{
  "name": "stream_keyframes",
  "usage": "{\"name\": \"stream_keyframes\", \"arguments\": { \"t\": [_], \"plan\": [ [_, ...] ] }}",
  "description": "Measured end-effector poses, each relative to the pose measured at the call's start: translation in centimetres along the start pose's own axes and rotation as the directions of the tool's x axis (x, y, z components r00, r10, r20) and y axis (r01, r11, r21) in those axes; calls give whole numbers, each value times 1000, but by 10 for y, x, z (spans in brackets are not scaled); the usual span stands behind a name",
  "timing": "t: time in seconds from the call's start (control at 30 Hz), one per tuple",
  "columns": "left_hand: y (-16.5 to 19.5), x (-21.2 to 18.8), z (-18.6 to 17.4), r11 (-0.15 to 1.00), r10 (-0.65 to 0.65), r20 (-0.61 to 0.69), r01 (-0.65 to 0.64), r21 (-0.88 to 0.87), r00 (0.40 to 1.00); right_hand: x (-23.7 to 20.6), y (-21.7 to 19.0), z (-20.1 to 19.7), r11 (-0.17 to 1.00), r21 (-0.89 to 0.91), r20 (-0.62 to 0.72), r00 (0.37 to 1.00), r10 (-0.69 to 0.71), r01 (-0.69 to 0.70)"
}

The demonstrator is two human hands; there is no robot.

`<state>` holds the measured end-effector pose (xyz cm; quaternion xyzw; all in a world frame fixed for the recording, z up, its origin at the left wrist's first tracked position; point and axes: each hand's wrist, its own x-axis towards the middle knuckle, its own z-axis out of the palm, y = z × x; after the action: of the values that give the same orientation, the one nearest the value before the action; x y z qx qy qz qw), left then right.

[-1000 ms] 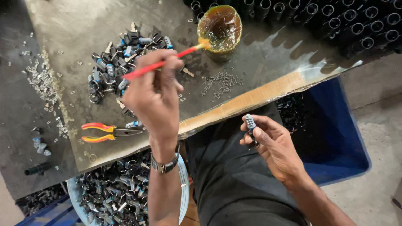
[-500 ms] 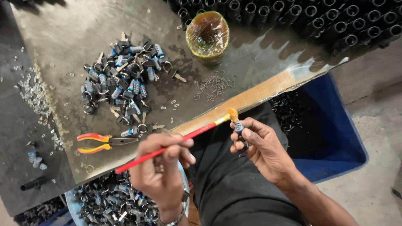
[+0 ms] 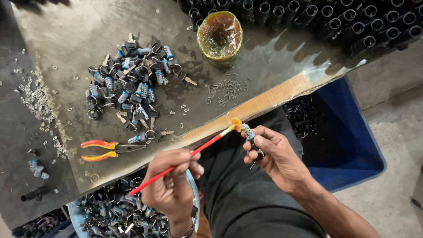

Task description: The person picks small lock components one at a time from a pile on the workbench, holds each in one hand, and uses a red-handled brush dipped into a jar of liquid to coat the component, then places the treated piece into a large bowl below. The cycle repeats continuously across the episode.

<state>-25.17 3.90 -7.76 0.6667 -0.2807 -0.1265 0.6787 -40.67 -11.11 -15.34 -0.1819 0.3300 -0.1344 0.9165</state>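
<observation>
— Red-handled brush in the left hand, fingers pinched shut around its shaft; the amber-loaded tip touches the top of a small blue-and-silver lock cylinder. Where is the cylinder itself?

— Pinched in the right hand, thumb and fingers closed on it, held over the person's lap at about 5 o'clock from the grease tub, just off the worktop's tan edge.

— And on the worktop?

— A heap of like cylinders and keys at 9 o'clock from the tub, loose metal clips just below the tub, red-and-yellow pliers at 7 o'clock near the front edge. A blue bin sits at 3 o'clock of the right hand; a round tub of parts lies under the left wrist.

— What might go wrong?

— My reading: the cylinder is small and held by fingertips alone, so grease creeping onto the fingers could let it slip and drop to the lap or floor. An overloaded tip could also drip onto the dark trousers, or smear the cylinder's outside rather than its opening.
</observation>
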Motion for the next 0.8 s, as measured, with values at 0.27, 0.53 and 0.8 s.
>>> {"name": "stream_keyframes", "arguments": {
  "t": [0.27,0.53,0.8],
  "plan": [
    [10,31,0,996,83,-141,-78,40,987,-10,-7,-10,956,-272,-145,977,-158,115],
    [-28,150,21,709,472,182,-494,504,863,-15,-42,-117,333,-921,-96,714,-694,200],
    [-37,127,-25,560,112,250,-269,784,962,-10,-13,-116,212,-966,-60,674,-736,146]
  ]
}}
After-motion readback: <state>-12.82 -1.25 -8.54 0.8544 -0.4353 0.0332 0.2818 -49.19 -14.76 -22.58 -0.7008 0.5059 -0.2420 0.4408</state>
